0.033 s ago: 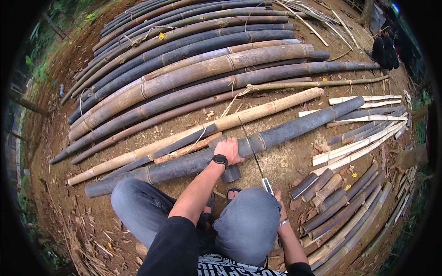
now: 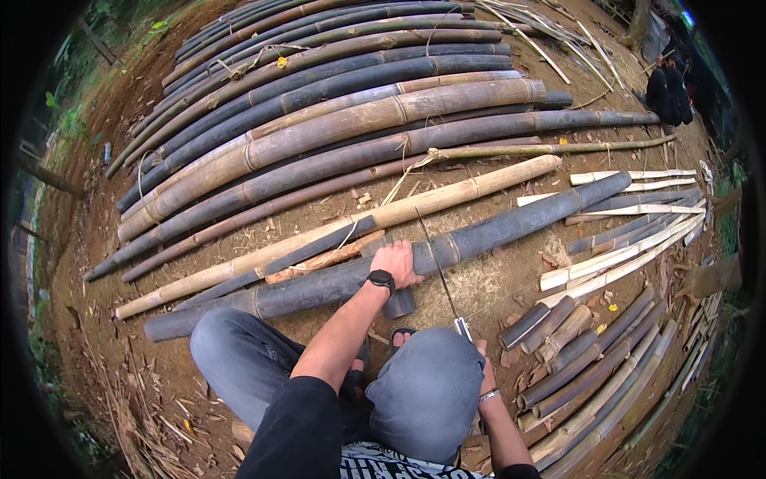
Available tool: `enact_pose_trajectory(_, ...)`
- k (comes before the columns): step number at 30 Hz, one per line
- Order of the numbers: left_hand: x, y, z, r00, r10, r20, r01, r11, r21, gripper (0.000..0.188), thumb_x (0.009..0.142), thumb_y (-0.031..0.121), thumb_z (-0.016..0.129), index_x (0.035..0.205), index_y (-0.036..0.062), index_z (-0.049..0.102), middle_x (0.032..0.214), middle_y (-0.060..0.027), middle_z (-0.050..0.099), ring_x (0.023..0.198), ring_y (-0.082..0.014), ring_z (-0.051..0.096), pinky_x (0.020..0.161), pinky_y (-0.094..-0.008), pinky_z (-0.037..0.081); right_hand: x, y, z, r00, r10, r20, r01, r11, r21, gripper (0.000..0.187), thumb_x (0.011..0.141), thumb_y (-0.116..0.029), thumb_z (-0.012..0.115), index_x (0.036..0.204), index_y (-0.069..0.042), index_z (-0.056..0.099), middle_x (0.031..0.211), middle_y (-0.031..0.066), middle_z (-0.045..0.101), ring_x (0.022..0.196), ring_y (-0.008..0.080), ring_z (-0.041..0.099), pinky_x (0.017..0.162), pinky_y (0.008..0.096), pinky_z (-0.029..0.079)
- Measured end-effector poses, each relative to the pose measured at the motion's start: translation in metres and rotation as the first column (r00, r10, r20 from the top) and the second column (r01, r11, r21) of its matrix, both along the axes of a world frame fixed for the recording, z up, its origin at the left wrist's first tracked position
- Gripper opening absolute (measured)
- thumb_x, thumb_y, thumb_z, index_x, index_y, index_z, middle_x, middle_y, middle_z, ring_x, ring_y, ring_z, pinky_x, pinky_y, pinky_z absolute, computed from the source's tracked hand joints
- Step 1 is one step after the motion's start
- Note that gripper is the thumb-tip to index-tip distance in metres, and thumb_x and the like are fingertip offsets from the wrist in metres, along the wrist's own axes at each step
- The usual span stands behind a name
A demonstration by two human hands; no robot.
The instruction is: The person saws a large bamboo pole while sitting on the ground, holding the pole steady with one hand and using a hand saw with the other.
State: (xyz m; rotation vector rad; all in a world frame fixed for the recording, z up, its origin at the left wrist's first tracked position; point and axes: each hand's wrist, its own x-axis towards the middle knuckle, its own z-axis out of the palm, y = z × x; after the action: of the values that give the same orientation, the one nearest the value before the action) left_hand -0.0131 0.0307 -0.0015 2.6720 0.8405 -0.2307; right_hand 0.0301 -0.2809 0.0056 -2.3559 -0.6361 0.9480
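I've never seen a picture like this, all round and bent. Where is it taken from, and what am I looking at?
There's no machine here, only a person's two bare hands. A wide fisheye camera on the person's head looks down, so straight things bend near the rim.

The left hand rests on a thick dark bamboo pole. The right hand, partly hidden by a knee, holds a saw whose thin blade crosses that pole.

On the bare ground lie a pale pole, a row of long bamboo poles beyond it, and, to the right, pale split strips and short bamboo pieces.
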Motion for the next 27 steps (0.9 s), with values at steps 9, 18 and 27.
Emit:
enact_pose_trajectory(9, -0.004, -0.003, 0.001, 0.999, -0.017, -0.037, 0.017, 1.000, 0.000, 0.080, 0.068, 0.057, 0.082, 0.112, -0.0048, 0.058, 0.111, -0.0224, 0.069, 0.101, -0.0341, 0.070, 0.087, -0.0405, 0.056, -0.008, 0.015, -0.019, 0.994, -0.095, -0.052, 0.092, 0.994, -0.052, 0.049, 0.096, -0.038, 0.062, 0.120, -0.003, 0.037, 0.093, 0.0370, 0.066, 0.094, 0.0555, 0.064, 0.078, 0.0599, 0.049)
enact_pose_trajectory(18, 0.003, -0.005, 0.012, 0.999, -0.013, -0.029, 0.013, 1.000, -0.014, 0.078, 0.068, 0.055, 0.083, 0.111, -0.0059, 0.059, 0.110, -0.0242, 0.069, 0.102, -0.0345, 0.070, 0.088, -0.0401, 0.056, -0.003, -0.011, -0.074, 0.992, -0.108, -0.067, 0.110, 0.994, 0.026, 0.050, 0.097, -0.036, 0.061, 0.123, -0.004, 0.035, 0.090, 0.0360, 0.066, 0.091, 0.0551, 0.064, 0.078, 0.0579, 0.050)
enact_pose_trajectory(27, -0.001, -0.001, 0.009, 0.999, -0.007, -0.041, 0.006, 1.000, -0.030, 0.080, 0.067, 0.056, 0.083, 0.111, -0.0061, 0.058, 0.111, -0.0243, 0.069, 0.100, -0.0354, 0.070, 0.087, -0.0415, 0.057, -0.002, 0.025, -0.004, 0.999, -0.044, 0.008, 0.044, 0.999, 0.019, 0.045, 0.097, -0.031, 0.061, 0.121, -0.002, 0.038, 0.091, 0.0365, 0.066, 0.091, 0.0548, 0.064, 0.076, 0.0586, 0.050)
